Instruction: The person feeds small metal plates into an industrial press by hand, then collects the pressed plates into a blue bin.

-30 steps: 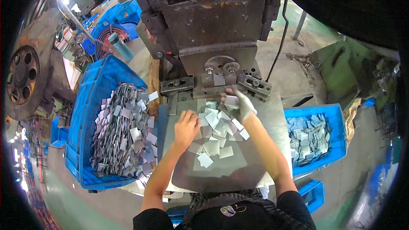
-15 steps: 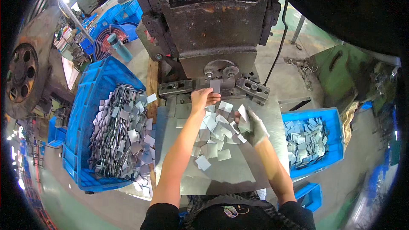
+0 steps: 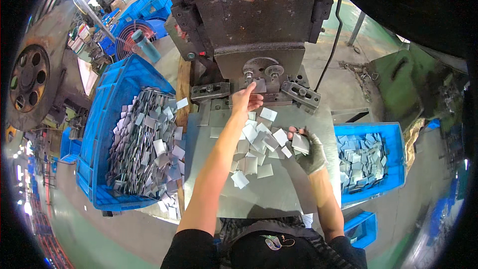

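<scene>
Fingers of the right hand (image 3: 313,155) hold a stack (image 3: 300,143) near the right edge of the table (image 3: 269,197); the left hand (image 3: 245,102) is at a plate (image 3: 260,85) in the press (image 3: 259,30), grip unclear; work looks unfinished, loose plates (image 3: 264,170) lying mid-table

Left arm, one, under my control: dark sleeve (image 3: 189,249) at the upper arm, bare left forearm (image 3: 213,164) stretched well forward and slanting inward, ending in a bare left hand (image 3: 246,100) with thumb extended ahead, fingers loosely bent and pointing to the right, a gap between thumb and fingers. Right arm, one, likewise mine: bare right forearm (image 3: 326,201) angled forward and slightly inward, reaching less far than its pair; right hand (image 3: 309,152) in a greyish glove, bare fingertips showing, fingers curled inward in a cupped grip.
</scene>
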`<move>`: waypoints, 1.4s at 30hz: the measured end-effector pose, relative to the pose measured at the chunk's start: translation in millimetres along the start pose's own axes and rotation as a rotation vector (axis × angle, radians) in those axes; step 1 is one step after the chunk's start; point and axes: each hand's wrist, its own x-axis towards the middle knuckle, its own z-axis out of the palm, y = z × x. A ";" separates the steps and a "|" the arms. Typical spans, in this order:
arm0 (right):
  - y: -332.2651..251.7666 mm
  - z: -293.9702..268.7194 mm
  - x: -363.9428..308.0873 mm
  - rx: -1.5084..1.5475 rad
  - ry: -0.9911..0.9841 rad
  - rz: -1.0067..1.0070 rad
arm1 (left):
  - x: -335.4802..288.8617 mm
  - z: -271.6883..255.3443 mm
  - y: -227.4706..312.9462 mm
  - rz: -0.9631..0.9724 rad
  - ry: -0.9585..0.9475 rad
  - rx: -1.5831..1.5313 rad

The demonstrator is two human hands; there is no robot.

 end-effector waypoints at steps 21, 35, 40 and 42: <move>22.4 49.0 120.0 -0.327 0.161 0.014 | -92.3 -90.4 -26.0 1.054 -0.049 1.436; 20.6 39.7 43.5 -0.453 0.181 -0.229 | -3.9 -16.0 2.3 0.151 -0.218 0.121; 21.3 56.4 10.2 -0.405 0.215 -0.290 | 9.6 -6.4 -4.1 0.033 -0.181 0.073; 21.8 56.3 4.3 -0.393 0.227 -0.285 | 8.6 1.6 -5.6 0.005 -0.123 -0.008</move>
